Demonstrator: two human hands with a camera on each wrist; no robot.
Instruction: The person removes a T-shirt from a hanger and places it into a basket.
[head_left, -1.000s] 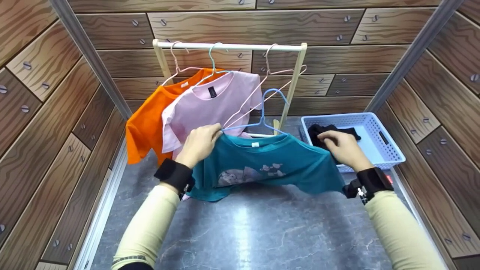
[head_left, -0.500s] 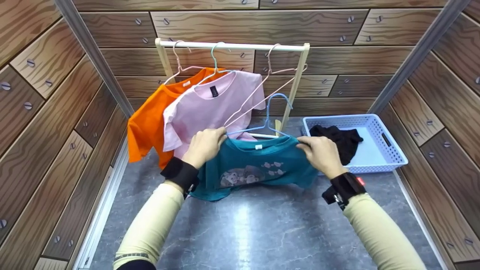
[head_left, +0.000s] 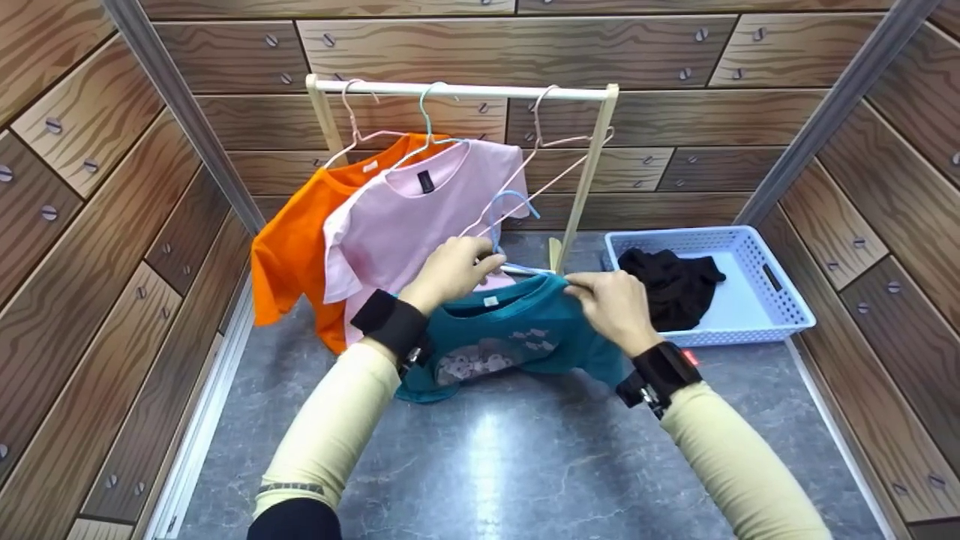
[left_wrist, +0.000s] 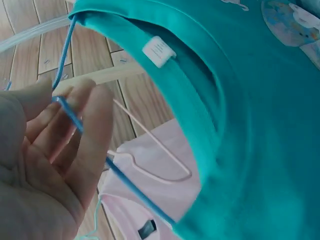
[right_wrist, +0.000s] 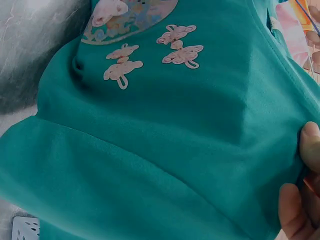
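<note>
In the head view a teal shirt (head_left: 574, 330) with a pale bear print sits on a blue hanger (head_left: 513, 192), its hook upright and off the rack. My left hand (head_left: 450, 274) grips the hanger near its neck; in the left wrist view, the blue wire (left_wrist: 137, 190) crosses the curled fingers of that hand (left_wrist: 55, 165). My right hand (head_left: 615, 304) pinches the shirt's right shoulder by the collar. The right wrist view shows the thumb and a fingertip of that hand (right_wrist: 297, 210) on the teal fabric (right_wrist: 175, 130). Fabric hides the hanger's right end.
Behind the teal shirt stands a rack (head_left: 487, 91) holding an orange shirt (head_left: 292, 247), a pink shirt (head_left: 397, 217) and a bare pink hanger (head_left: 564, 141). To the right, a light blue basket (head_left: 791, 321) contains black cloth (head_left: 667, 289). Wood-patterned walls surround the floor.
My right hand has come from above the basket to the shirt's right shoulder. My left hand has shifted right from the left shoulder to the hanger's neck, and the hook has moved left.
</note>
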